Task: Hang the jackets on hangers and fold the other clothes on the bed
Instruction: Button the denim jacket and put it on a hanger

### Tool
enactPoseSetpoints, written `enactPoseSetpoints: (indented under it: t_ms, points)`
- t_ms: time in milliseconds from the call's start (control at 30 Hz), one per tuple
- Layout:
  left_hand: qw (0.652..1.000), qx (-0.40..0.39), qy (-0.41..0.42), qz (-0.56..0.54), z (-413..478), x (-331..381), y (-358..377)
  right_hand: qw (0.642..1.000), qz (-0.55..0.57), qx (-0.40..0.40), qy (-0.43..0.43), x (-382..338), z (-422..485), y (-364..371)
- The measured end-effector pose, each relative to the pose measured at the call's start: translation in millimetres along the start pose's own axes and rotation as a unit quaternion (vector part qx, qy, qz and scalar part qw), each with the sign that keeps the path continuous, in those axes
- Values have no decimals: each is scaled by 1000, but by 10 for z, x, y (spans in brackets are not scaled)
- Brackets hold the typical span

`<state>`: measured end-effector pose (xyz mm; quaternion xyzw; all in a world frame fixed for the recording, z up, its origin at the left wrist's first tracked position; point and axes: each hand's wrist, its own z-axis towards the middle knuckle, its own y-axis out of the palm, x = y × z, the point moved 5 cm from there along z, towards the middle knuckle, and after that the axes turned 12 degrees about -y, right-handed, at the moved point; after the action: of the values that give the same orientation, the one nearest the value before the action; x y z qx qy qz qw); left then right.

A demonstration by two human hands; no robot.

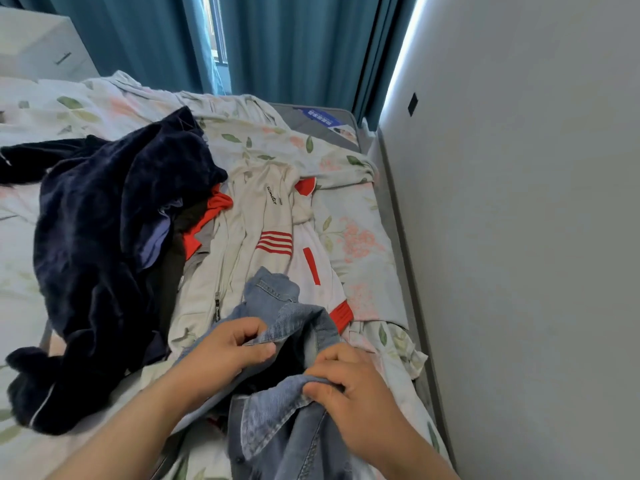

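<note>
A blue denim jacket lies bunched at the near edge of the bed. My left hand pinches one edge of its opening between thumb and fingers. My right hand grips the opposite denim edge with curled fingers. Behind it a white jacket with red stripes lies spread flat. A dark navy plush garment is heaped to the left, with a red and grey piece poking out from under it. No hanger is in view.
The bed has a floral sheet and a rumpled floral duvet at the back. A grey wall runs close along the right side. Teal curtains hang behind the bed, and a white cabinet stands at far left.
</note>
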<state>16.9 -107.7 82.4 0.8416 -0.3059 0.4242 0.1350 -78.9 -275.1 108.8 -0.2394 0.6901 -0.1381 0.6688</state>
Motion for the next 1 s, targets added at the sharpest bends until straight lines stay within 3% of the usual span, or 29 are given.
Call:
enactPoseSetpoints:
  t_ms: [133, 233, 367, 467, 600, 767, 833, 900, 1000]
  points:
    - [981, -108, -33, -158, -765, 272, 17, 998, -13, -36, -52, -862, -107, -217]
    - [970, -151, 7, -188, -1357, 608, 10, 997, 1, 31, -72, -1452, -191, -502]
    - [994, -10, 101, -28, -2008, 1062, 10, 989, 33, 89, -114, -2202, -293, -718]
    - [977, 140, 161, 29, -2501, 1378, -59, 984, 24, 106, -139, -2697, -363, -808]
    - [961, 151, 215, -89, -2970, 1676, -142, 978, 8, 105, -178, -3223, -468, -954]
    - [928, 175, 293, -147, -3496, 2029, -108, 958, 47, 181, -217, -3642, -585, -1206]
    - [914, 193, 324, -151, -3719, 2162, -77, 967, 49, 146, -205, -3654, -617, -1237]
    - [906, 195, 347, -143, -3926, 2273, 6, 978, 101, 62, -169, -3649, -650, -1212]
    - [899, 206, 369, -118, -4202, 2403, 191, 949, 238, -64, -195, -3763, -744, -1148]
